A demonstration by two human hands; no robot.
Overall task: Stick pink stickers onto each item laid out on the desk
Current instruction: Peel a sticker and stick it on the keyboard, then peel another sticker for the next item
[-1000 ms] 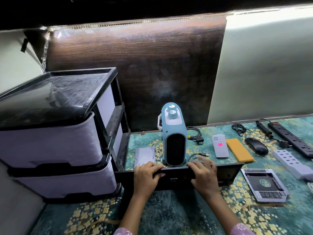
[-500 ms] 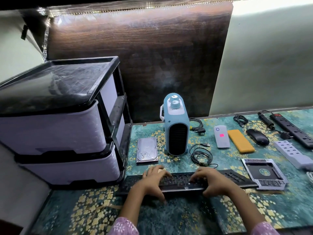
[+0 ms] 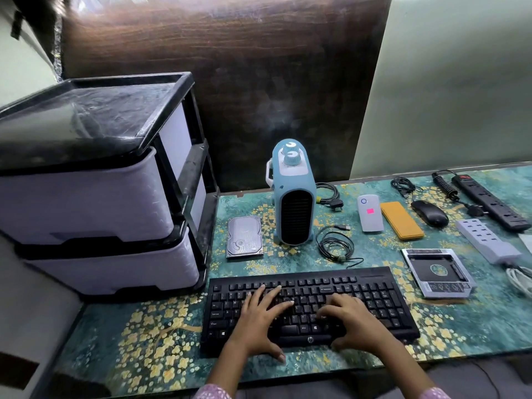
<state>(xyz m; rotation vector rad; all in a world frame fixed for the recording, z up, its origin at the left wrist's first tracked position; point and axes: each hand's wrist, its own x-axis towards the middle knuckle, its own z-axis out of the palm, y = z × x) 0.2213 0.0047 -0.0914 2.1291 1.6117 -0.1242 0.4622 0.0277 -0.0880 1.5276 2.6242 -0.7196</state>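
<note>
Keyboard [image 3: 311, 305]: black, lower centre of frame, flat on the counter [image 3: 475, 326]; likely light and stiff, keys give under pressure; best held by the two short ends. No sticker seen on it.
Left hand [image 3: 259, 321]: lies open, fingers spread on the left keys, thumb at the front edge; grips nothing.
Right hand [image 3: 354, 321]: lies open, fingers curved over the right-centre keys; grips nothing.
Power bank [image 3: 370, 213]: white, right of centre, flat; carries a pink sticker [image 3: 370, 210]. The only marked item visible.
Heater [image 3: 293, 194]: blue, upright, centre; probably the heaviest piece, smooth plastic sides take a sticker well; side handle for lifting.
Hard drive [image 3: 244, 237]: left of heater, flat; dense, rigid, shock-sensitive by judgement; hold by the edges.
Cable [image 3: 335, 246]: loose coil above the keyboard; limp, little flat surface, hardest to label.
Yellow case [image 3: 402, 220], mouse [image 3: 429, 217], drive caddy [image 3: 437, 272], power strip [image 3: 489, 203], white strip [image 3: 486, 240]: right side, well apart, all unmarked.
Drawers [image 3: 98, 182]: left of frame.
Sticker supply: not visible.
</note>
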